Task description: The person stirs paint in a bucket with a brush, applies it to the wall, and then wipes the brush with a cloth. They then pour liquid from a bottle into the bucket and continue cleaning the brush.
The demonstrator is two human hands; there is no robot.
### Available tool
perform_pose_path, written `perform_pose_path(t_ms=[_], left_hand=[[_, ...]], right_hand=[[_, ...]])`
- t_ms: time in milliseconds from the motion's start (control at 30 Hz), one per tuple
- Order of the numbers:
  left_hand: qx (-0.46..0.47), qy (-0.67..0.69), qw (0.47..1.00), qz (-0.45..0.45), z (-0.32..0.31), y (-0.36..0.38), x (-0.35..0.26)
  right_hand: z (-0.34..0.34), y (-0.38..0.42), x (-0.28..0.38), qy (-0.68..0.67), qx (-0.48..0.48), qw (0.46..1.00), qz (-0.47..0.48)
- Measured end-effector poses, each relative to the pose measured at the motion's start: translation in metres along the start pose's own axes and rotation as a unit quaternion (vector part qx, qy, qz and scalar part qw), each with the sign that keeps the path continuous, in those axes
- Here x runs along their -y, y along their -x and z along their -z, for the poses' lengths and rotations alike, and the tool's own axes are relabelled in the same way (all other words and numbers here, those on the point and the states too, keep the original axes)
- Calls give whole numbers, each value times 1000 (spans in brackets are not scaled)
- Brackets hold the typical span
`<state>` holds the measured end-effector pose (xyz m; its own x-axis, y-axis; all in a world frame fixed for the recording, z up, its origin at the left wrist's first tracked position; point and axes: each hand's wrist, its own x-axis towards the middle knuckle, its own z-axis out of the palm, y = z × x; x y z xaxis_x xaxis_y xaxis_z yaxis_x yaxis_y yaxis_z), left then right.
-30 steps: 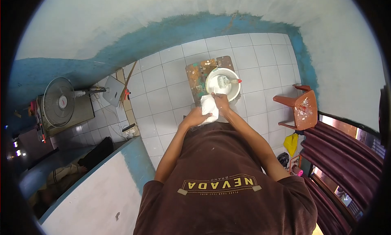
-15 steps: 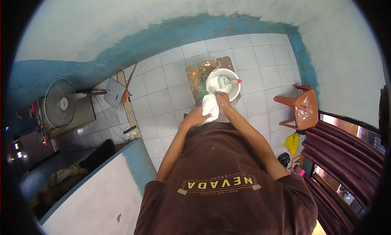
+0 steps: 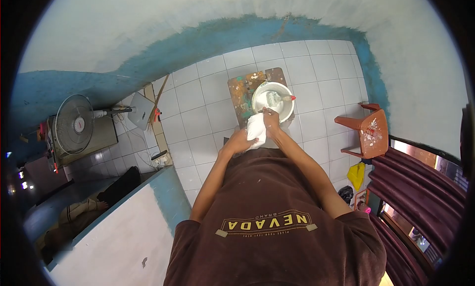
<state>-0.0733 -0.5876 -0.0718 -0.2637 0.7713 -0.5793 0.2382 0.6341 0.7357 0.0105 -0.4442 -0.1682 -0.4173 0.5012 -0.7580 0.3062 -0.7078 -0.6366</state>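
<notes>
A white, soft-looking packet (image 3: 256, 129) is between my two hands, close in front of my shirt. My left hand (image 3: 241, 141) is closed around its lower left side. At its upper right edge, my right hand (image 3: 271, 118) pinches it with bent fingers, by the near rim of a white bucket (image 3: 289, 112). Inside the bucket lies a paintbrush (image 3: 285, 98) with a red-tipped handle leaning over the right rim. White material coats the bucket's inside. Beneath it is a paint-splattered wooden stool or board (image 3: 241, 95). The packet's contents are hidden.
A stained brown plastic chair (image 3: 372, 132) is on the right, near a yellow bag (image 3: 355, 176) and maroon curtains (image 3: 410, 174). At left are a standing fan (image 3: 75, 123), loose cables and a low partition wall (image 3: 116, 236). Behind it, part of another person (image 3: 81, 211) shows dimly.
The view has shifted very slightly. Both hands still hold the white packet beside the bucket, and its upper end looks a little different in shape.
</notes>
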Motion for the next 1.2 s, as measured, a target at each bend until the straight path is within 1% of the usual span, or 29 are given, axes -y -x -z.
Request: perform_pose_path(t_ms=[133,200,233,300,533,567,633,667,700,733,800,833,900,933,1000,1167,1200], left_hand=[[-3,-10,1000,-1,-2,-2,-2],[-12,-10,1000,-7,-1,-1,-11],[-20,-10,1000,-16,-1,-1,-15],[-14,-17,1000,-9,-1,-3,-16],[11,-21,1000,-7,3,-3,-23],[12,-23,1000,-9,3,-3,-23],[6,-39,999,21,5,-6,-23],[6,-41,999,17,5,-8,-22],[-4,-29,999,25,6,-10,-21],[-14,-16,999,33,7,-11,-20],[-18,-2,999,35,11,-12,-22],[-22,13,999,39,13,-12,-23],[-22,29,999,22,16,-13,-23],[-22,46,999,7,16,-13,-22],[-25,53,998,-1,17,-14,-22],[-43,76,996,-30,16,-12,-21],[-55,97,993,-49,17,-11,-24]], right_hand=[[-2,6,7,-9,-3,1000,0],[-3,7,11,-46,8,998,-33],[-3,8,12,-47,7,998,-34],[-3,8,14,-44,29,998,-34],[2,2,1,-74,44,996,-37],[3,-1,-2,-55,48,997,-29],[2,-10,0,-41,50,998,-12],[2,-13,-1,-3,30,999,24],[0,-13,2,36,9,998,60],[-1,-12,5,35,7,997,62],[-2,-8,12,68,-10,991,112],[-5,-2,20,69,-11,991,114],[-7,9,31,111,-31,979,169],[-7,13,37,112,-32,978,172],[-8,21,46,177,-28,953,246],[-20,61,87,205,-19,935,290],[-23,67,94,219,-12,929,298]])
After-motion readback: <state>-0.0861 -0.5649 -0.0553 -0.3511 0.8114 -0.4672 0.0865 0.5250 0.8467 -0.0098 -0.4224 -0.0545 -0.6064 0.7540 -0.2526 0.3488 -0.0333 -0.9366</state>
